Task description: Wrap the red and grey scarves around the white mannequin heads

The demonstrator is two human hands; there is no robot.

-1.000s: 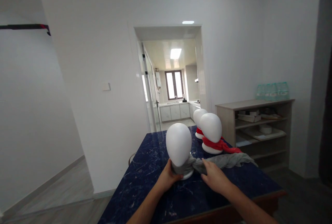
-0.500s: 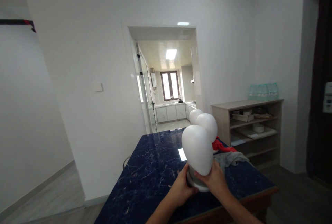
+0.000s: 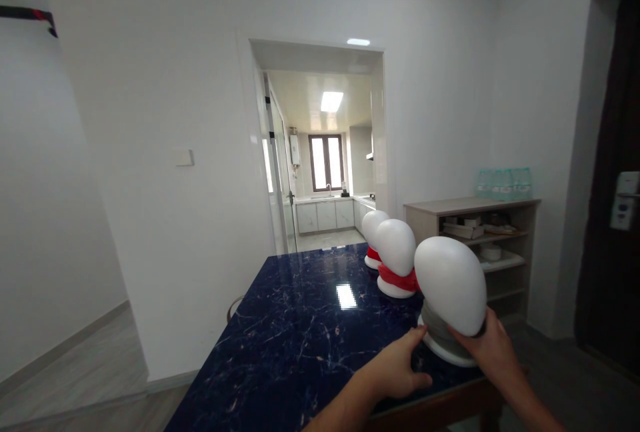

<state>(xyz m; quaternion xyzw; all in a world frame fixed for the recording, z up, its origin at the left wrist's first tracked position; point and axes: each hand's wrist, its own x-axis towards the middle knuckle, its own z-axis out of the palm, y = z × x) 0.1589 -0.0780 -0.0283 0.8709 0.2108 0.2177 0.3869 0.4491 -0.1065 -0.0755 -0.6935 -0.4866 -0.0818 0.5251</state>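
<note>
The nearest white mannequin head [image 3: 447, 282] stands at the right side of the dark blue table, with a grey scarf [image 3: 437, 325] around its neck above a round white base. My right hand [image 3: 493, 345] grips its neck from the right, thumb in front and the other fingers hidden behind. At the base's left edge is my left hand [image 3: 395, 369], its thumb and fingers apart with nothing between them. Beyond stands a second white mannequin head [image 3: 396, 245] with a red scarf [image 3: 397, 279] at its neck. A third mannequin head [image 3: 374, 225], also with red at its neck, is farthest back.
The blue marbled tabletop [image 3: 300, 325] stretches left and away from me. Behind it on the right is a wooden shelf unit [image 3: 423, 215] with bottled water [image 3: 503, 184] on top. A doorway leads to a kitchen, and a dark door [image 3: 613, 252] stands at far right.
The nearest mannequin head has moved right, uncovering the red-scarved ones behind. My left hand has come away from its neck; my right hand stays on it. The grey cloth at right is out of sight.
</note>
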